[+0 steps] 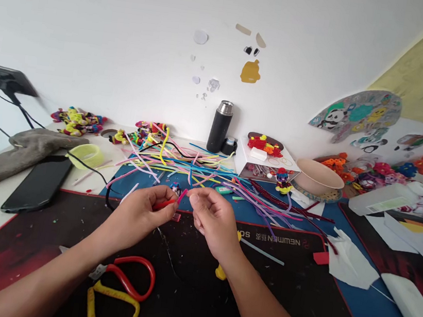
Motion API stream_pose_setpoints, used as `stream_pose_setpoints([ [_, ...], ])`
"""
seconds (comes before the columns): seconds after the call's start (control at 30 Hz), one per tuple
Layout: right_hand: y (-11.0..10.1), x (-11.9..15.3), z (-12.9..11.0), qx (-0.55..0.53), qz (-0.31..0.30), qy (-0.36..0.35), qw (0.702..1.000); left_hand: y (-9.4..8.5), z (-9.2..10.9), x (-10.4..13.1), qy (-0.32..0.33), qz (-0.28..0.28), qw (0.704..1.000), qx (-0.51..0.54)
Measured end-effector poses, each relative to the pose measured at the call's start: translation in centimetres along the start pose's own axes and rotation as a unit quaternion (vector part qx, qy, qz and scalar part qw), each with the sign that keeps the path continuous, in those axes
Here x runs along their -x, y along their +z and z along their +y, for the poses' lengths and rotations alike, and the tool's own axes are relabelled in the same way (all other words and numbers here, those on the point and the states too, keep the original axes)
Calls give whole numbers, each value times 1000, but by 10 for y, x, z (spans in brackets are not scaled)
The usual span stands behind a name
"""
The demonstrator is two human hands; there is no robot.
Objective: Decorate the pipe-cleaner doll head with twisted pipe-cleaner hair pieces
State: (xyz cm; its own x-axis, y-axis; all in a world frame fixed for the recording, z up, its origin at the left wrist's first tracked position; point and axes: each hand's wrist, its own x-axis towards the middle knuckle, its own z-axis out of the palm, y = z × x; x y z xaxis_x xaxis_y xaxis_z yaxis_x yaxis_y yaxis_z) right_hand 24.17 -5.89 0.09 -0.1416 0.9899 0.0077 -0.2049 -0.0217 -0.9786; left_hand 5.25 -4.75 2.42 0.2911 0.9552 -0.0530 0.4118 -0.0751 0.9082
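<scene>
Over the black desk mat, my left hand (137,216) is closed, thumb against fingers, on a short pink pipe cleaner (182,197) and a red piece (164,204) whose kind I cannot make out. My right hand (218,227) pinches at the upper end of the same pink pipe cleaner, its fingertips close to the left ones. Just behind the hands is a small blue and white figure (175,188), partly hidden. Scissors (151,280) with one red and one yellow handle lie below my left wrist, which covers part of the blades. Something yellow (221,272) shows beside my right wrist.
Many loose pipe cleaners (195,166) spread across the back. A black flask (220,128) stands by the wall, near a white box (269,158) and a beige bowl (318,178). A phone (38,185) lies left; crumpled tissue (353,263) and a clear bottle (389,198) are right.
</scene>
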Motion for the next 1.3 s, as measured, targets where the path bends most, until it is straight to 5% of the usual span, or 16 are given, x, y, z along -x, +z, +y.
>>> stream_pose_setpoints([
  [0.2, 2, 0, 10, 23, -14, 8, 1000, 4, -1, 2, -5, -10, 1000, -12],
  [0.5, 6, 4, 4, -134, -2, 88, 987, 10, -13, 9, 45, -15, 999, -5],
  [0.67, 6, 6, 0, -92, -10, 51, 994, 5, -12, 4, -64, -87, 982, 153],
  [0.9, -2, 1, 0, -103, 27, 36, 994, 3, -2, -1, -55, 20, 901, 431],
  [1.1, -1, 3, 4, -102, -2, 61, 993, 3, -16, -3, -56, 37, 910, 410],
  [1.3, 1, 2, 4, -93, -19, 52, 994, 6, -15, 1, -92, -13, 922, 376],
])
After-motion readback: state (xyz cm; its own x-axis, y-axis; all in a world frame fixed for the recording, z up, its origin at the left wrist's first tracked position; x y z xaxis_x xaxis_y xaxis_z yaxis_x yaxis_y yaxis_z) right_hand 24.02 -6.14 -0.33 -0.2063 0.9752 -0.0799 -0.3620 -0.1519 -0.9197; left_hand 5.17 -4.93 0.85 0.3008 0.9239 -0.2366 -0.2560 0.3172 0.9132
